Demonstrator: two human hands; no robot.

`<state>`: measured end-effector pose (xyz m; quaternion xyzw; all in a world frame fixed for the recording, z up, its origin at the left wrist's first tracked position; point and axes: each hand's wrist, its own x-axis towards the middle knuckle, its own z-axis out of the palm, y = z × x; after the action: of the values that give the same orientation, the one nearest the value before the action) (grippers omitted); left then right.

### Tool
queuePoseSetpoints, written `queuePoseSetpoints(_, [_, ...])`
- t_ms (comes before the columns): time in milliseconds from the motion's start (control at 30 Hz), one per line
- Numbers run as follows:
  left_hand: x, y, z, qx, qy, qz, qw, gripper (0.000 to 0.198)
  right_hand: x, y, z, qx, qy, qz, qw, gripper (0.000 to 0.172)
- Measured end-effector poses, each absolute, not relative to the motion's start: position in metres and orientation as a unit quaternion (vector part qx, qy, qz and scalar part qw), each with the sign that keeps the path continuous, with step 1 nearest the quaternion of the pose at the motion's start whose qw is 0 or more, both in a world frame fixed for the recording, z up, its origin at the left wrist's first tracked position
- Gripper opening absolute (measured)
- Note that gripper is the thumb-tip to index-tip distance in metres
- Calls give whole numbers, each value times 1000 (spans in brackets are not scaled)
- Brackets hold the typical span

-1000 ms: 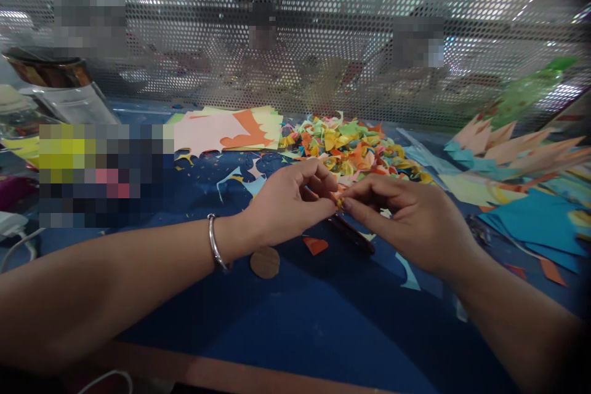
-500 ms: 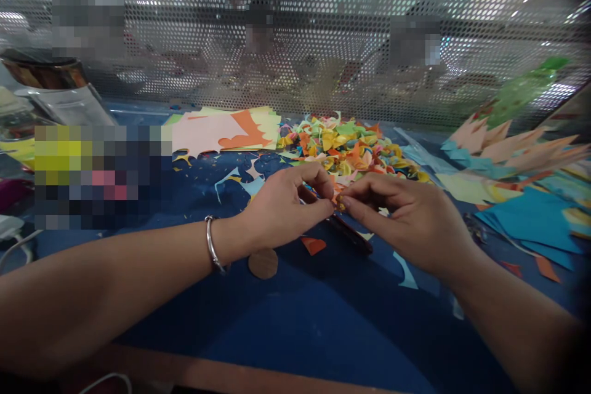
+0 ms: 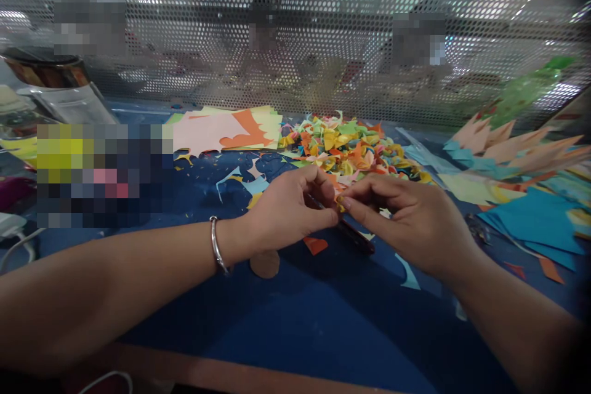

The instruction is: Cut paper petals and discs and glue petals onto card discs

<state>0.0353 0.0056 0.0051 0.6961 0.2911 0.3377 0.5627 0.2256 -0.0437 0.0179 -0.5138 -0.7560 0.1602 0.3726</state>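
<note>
Pinching a small yellow paper piece (image 3: 340, 202) between their fingertips, the left hand (image 3: 286, 212) and right hand (image 3: 410, 221) meet just above the blue table (image 3: 295, 320), each closed narrowly on the piece. A heap of coloured paper scraps (image 3: 351, 151) lies just beyond, and a dark slender object (image 3: 359, 238) just below.

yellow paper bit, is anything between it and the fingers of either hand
Nothing visible does. The left hand and the right hand both pinch the yellow paper bit directly at their fingertips, above the blue table.
</note>
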Motion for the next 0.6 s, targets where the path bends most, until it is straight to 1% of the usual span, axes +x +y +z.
queuePoseSetpoints(200, [36,7,5,691,296,345,562,19,225,-44,18,-514,-757,154,373,16])
queuePoseSetpoints(467, [36,7,4,645,284,348,619,19,228,-43,15,-521,-752,142,379,15])
queuePoseSetpoints(600, [37,7,6,636,280,346,630,18,226,-42,17,-518,-751,138,385,14])
